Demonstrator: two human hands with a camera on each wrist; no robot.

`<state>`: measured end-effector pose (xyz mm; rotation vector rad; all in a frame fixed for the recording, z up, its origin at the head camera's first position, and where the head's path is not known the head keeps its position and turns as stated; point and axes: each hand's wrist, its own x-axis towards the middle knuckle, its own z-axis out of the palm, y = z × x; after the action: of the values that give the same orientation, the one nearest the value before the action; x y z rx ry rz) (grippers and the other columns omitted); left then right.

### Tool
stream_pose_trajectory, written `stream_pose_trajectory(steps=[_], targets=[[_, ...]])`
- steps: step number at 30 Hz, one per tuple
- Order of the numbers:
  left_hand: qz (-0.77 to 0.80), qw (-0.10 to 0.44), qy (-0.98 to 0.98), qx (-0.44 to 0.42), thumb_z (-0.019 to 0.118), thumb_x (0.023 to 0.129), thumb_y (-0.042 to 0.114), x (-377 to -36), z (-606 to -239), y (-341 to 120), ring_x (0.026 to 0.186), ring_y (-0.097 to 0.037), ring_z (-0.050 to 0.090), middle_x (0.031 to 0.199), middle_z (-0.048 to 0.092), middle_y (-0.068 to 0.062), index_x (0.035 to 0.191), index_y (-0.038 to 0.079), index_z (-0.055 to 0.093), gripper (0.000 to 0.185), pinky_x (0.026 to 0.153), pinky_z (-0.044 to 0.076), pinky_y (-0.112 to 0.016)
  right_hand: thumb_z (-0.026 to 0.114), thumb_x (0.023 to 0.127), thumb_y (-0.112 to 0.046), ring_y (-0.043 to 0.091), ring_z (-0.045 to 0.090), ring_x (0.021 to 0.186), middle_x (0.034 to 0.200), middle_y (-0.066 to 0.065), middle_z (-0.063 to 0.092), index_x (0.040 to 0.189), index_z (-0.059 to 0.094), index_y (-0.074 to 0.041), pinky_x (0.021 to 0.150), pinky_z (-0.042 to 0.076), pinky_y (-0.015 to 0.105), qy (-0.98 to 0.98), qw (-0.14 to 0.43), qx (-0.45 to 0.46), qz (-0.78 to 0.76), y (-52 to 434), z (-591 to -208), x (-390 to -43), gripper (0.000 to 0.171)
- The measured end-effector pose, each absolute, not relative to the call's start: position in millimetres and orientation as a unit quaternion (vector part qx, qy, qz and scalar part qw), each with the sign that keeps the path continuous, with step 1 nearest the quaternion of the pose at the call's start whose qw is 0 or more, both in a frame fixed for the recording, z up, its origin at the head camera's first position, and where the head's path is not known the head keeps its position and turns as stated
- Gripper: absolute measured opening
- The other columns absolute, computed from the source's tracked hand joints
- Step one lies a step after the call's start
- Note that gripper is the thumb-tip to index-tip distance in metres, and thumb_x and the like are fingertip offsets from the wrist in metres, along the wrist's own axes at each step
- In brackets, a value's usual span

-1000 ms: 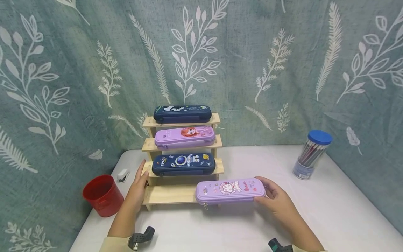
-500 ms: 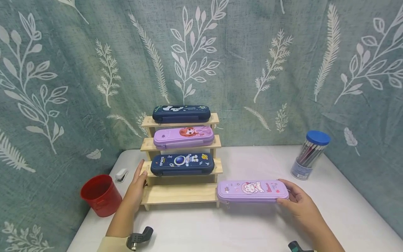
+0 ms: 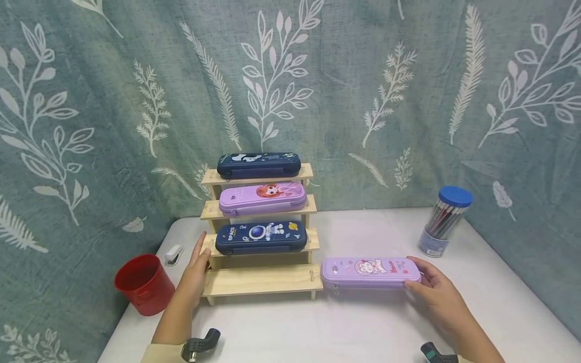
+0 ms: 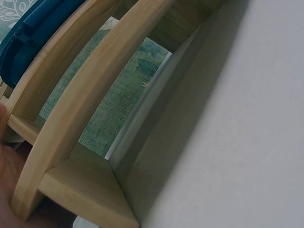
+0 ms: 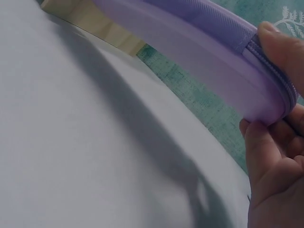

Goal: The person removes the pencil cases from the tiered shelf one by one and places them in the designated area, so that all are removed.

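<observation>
lilac pencil case (image 3: 370,272): one, lengthwise, just right of the wooden stepped rack (image 3: 260,280), its right end pinched by the right hand (image 3: 437,295); fingers (image 5: 278,47) curl over the top edge, thumb beneath. whether it rests on the white table (image 3: 363,327) or sits just above it cannot be told. left hand (image 3: 192,277): fingers straight and together, flat against the rack's left side. pencil cases on rack: three, two navy, one lilac, on the upper three steps; the lowest step bare. red cup (image 3: 144,283): one. pencil tub, blue lid (image 3: 445,222): one. white stapler (image 3: 174,254): one.
</observation>
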<state>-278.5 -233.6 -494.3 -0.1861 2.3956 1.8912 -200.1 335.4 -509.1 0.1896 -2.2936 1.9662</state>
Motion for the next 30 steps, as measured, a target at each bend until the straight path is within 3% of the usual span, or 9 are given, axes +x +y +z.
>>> stream_pose_trajectory(steps=[3,5,9,12,14,16,19,25,30], targets=[[0.62,0.042,0.781,-0.058,0.029,0.112,0.053,-278,-495,-234,0.163,-0.034,-0.006,0.178,0.002,0.002,0.164,0.055,0.002,0.059,0.122,-0.005,-0.076,0.071,0.1,-0.008,-0.013,0.058,0.119,0.135,-0.018,0.057,0.155,0.032,0.013,0.097,0.051,0.01,-0.758,0.047,0.047,0.649,336,-511,-204,0.071],[0.622,0.044,0.78,-0.057,0.029,0.112,0.053,-278,-494,-233,0.164,-0.033,-0.006,0.178,0.002,0.003,0.164,0.056,0.002,0.059,0.122,-0.005,-0.075,0.072,0.1,-0.016,-0.013,0.055,0.122,0.144,-0.006,0.055,0.157,0.033,0.009,0.097,0.049,0.008,-0.777,0.04,0.027,0.628,336,-511,-206,0.073],[0.625,0.043,0.777,-0.057,0.029,0.112,0.053,-278,-492,-233,0.164,-0.033,-0.005,0.178,0.002,0.004,0.164,0.056,0.003,0.058,0.123,-0.004,-0.075,0.073,0.099,-0.038,0.015,0.051,0.143,0.16,0.016,0.045,0.16,0.036,-0.002,0.093,0.042,0.001,-0.829,0.02,-0.018,0.558,336,-506,-212,0.08],[0.627,0.037,0.776,-0.056,0.028,0.112,0.05,-277,-492,-234,0.164,-0.034,-0.005,0.178,0.003,0.003,0.164,0.054,0.003,0.058,0.123,-0.005,-0.074,0.074,0.097,-0.046,0.04,0.04,0.151,0.164,0.021,0.039,0.161,0.036,-0.005,0.092,0.04,0.001,-0.845,0.005,-0.036,0.534,335,-503,-219,0.085],[0.628,0.036,0.776,-0.056,0.027,0.113,0.049,-276,-493,-235,0.164,-0.034,-0.005,0.178,0.002,0.003,0.164,0.054,0.003,0.057,0.123,-0.006,-0.074,0.074,0.095,-0.049,0.044,0.036,0.153,0.166,0.022,0.037,0.162,0.035,-0.007,0.103,0.046,0.012,-0.849,-0.002,-0.042,0.527,335,-502,-226,0.088],[0.627,0.036,0.776,-0.057,0.027,0.113,0.049,-275,-495,-236,0.164,-0.034,-0.005,0.178,0.002,0.003,0.164,0.054,0.003,0.057,0.123,-0.006,-0.073,0.075,0.095,-0.049,0.046,0.034,0.153,0.167,0.023,0.034,0.163,0.034,-0.006,0.115,0.045,0.031,-0.847,-0.004,-0.045,0.529,335,-504,-233,0.09],[0.626,0.039,0.777,-0.06,0.027,0.112,0.051,-275,-497,-236,0.164,-0.034,-0.005,0.178,0.002,0.004,0.164,0.056,0.003,0.057,0.123,-0.006,-0.074,0.073,0.095,-0.053,0.048,0.032,0.153,0.168,0.024,0.032,0.163,0.033,-0.007,0.122,0.032,0.057,-0.858,-0.005,-0.045,0.512,339,-508,-244,0.091],[0.623,0.038,0.779,-0.056,0.028,0.112,0.051,-276,-499,-235,0.163,-0.035,-0.005,0.178,0.002,0.002,0.164,0.055,0.003,0.058,0.122,-0.005,-0.076,0.07,0.098,-0.052,0.051,0.029,0.153,0.165,0.03,0.031,0.162,0.033,-0.003,0.121,0.029,0.066,-0.872,-0.022,-0.016,0.489,350,-520,-268,0.089],[0.616,0.042,0.784,-0.056,0.028,0.113,0.05,-280,-497,-236,0.164,-0.035,-0.004,0.178,0.002,0.002,0.164,0.056,0.003,0.057,0.122,-0.005,-0.076,0.07,0.096,-0.056,0.053,0.021,0.155,0.166,0.03,0.03,0.163,0.032,-0.003,0.122,0.018,0.071,-0.884,-0.023,-0.015,0.467,353,-521,-288,0.093]])
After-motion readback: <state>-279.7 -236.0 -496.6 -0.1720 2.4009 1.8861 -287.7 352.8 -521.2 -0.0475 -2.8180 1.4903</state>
